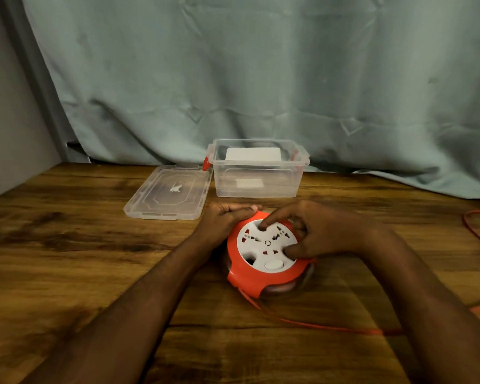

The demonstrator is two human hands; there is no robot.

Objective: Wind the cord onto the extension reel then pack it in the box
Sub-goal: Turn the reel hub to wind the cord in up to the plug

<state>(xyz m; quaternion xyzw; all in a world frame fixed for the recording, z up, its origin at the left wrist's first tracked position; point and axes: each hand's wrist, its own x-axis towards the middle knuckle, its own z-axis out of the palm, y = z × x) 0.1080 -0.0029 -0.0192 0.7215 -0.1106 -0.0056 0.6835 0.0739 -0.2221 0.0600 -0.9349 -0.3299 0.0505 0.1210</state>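
Head view, looking down on the desk (67,245): the extension reel (266,253) lies flat just ahead of the person, socket face up, directly under both hands. The left hand (225,217) grips the reel's orange rim at about 10 o'clock on the disc, fingers curled round the edge, seemingly to steady it. The right hand (316,231) comes in from 3 o'clock; its forefinger tip presses into a recess of the white centre plate near 12 o'clock and the thumb sits in another near 4 o'clock, the remaining fingers curled over the rim. That hold suits turning the plate, so winding looks to be under way and this hand does the work.

What matters next is the cord (330,327): it leaves the reel's lower edge at about 6 o'clock and runs long across the desk toward 4 o'clock, with more of it looping at the far right edge. A good length is still out.

Orange housing, white face with several socket holes and a round white button. The clear box (261,187) stands open at 12 o'clock beyond the reel, near it; its lid (166,194) lies flat just left of the box.
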